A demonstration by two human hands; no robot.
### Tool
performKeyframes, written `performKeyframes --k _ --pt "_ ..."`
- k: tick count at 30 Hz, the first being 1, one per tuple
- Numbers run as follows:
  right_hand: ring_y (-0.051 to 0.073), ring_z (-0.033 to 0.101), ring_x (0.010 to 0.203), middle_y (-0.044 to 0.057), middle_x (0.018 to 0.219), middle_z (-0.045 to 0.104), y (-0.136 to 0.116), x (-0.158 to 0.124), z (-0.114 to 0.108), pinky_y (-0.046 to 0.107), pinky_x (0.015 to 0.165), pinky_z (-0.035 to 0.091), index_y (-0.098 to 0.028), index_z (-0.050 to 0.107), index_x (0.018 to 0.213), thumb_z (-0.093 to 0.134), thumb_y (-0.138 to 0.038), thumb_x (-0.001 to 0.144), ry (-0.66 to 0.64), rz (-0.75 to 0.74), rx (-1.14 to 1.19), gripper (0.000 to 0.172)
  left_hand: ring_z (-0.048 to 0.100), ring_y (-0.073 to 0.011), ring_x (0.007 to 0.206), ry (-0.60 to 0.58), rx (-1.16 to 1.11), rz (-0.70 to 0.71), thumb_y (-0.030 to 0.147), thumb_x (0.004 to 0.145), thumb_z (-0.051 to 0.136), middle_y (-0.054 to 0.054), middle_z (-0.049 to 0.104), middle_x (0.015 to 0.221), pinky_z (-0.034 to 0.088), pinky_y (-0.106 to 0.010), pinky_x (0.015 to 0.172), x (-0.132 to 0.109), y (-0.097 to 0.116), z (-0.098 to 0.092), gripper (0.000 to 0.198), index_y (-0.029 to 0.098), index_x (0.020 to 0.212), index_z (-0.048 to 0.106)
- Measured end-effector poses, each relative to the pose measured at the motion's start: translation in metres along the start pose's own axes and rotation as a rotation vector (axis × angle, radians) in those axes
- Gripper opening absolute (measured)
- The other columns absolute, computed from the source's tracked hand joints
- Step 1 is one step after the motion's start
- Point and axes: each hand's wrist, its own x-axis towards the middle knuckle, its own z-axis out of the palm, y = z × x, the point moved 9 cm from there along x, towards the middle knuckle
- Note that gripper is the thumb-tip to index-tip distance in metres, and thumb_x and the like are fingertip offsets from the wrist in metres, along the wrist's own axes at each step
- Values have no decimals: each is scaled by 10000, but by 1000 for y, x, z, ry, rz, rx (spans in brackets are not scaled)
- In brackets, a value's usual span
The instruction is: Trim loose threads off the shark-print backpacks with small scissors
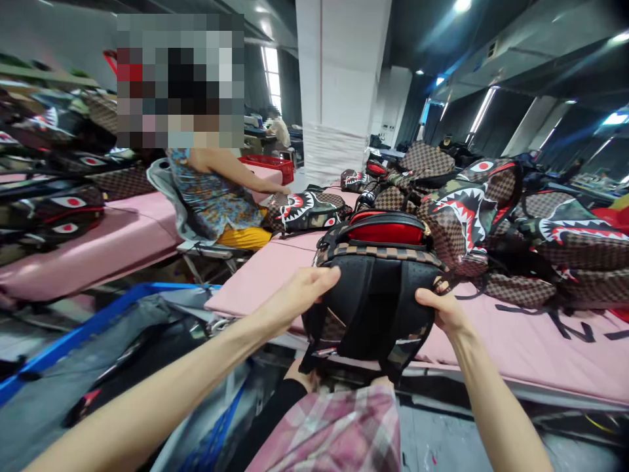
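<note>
A backpack [376, 298] is held upright at the near edge of the pink table, its black padded back and straps turned toward me. Its top pocket gapes a little, with red lining showing under a checked brown band. My left hand [314, 286] grips the bag's left side, thumb on the black panel and fingers hidden behind. On the right side my right hand [442, 305] holds it the same way, thumb in front. The bag's lower end hangs over the table edge above my lap.
More checked backpacks with shark-mouth prints [457, 216] pile up on the pink table [515, 341] behind and to the right. A seated co-worker [216, 183] touches another bag at the left. A blue-rimmed bin [122, 305] stands at lower left, and a white pillar [339, 85] rises beyond.
</note>
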Motion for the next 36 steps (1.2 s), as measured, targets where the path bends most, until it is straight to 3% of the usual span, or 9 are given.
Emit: performKeyframes --k 3,5,11,15,19,24,28,32,36 --pt "224 662 678 42 781 710 -1 -4 -8 356 637 556 -192 680 842 819 -376 469 52 -31 -35 439 626 -166 686 -141 -363 -75 525 777 500 -72 694 832 512 -270 636 11 8 38 444 138 931 656" --pt "230 664 730 42 837 711 -2 -7 -14 364 673 556 -202 673 882 817 -381 482 80 -51 -66 461 638 -178 765 -235 -384 -27 460 736 592 -70 695 919 518 -272 686 17 15 50 416 149 1008 647" --pt "219 646 812 27 887 696 -4 -7 -22 350 732 550 -225 655 878 816 -384 509 149 -136 -223 433 593 -244 999 -266 1 154 436 707 639 -64 674 1052 474 -362 888 29 14 36 478 153 1091 631" --pt "205 636 848 13 908 689 -7 -7 -18 335 764 538 -231 652 874 790 -379 562 212 -237 -278 372 600 -253 994 -164 -95 149 436 708 638 -92 661 1085 481 -391 882 28 8 29 523 131 1131 601" --pt "173 640 776 -2 860 690 -12 -25 -8 313 729 541 -213 659 852 794 -348 564 234 -297 -225 345 642 -246 900 -257 -343 114 390 714 652 -131 668 1059 518 -393 819 9 9 40 466 107 1083 612" --pt "143 622 595 -21 702 667 -54 -72 12 294 588 544 -200 656 792 774 -351 603 253 -421 -99 269 678 -244 784 -340 -585 74 305 740 632 -114 696 966 560 -381 712 -28 50 44 384 112 1071 607" --pt "168 646 643 -13 694 659 -89 -80 18 307 611 546 -195 654 797 730 -388 656 324 -483 -114 250 676 -230 831 -258 -657 0 240 851 458 -51 704 901 568 -347 685 -23 81 39 310 126 1104 596" --pt "180 652 665 8 753 686 -44 -35 -4 322 635 543 -177 659 844 734 -381 634 372 -292 -52 302 682 -193 753 -263 -802 -190 172 848 458 -78 708 880 575 -293 637 28 38 59 259 76 1028 618" --pt "172 633 644 24 766 694 59 16 -41 313 640 523 -166 656 855 730 -399 598 418 -89 -21 354 671 -163 625 -263 -855 -452 187 878 430 -104 713 790 556 -242 536 83 -73 89 250 56 893 643"
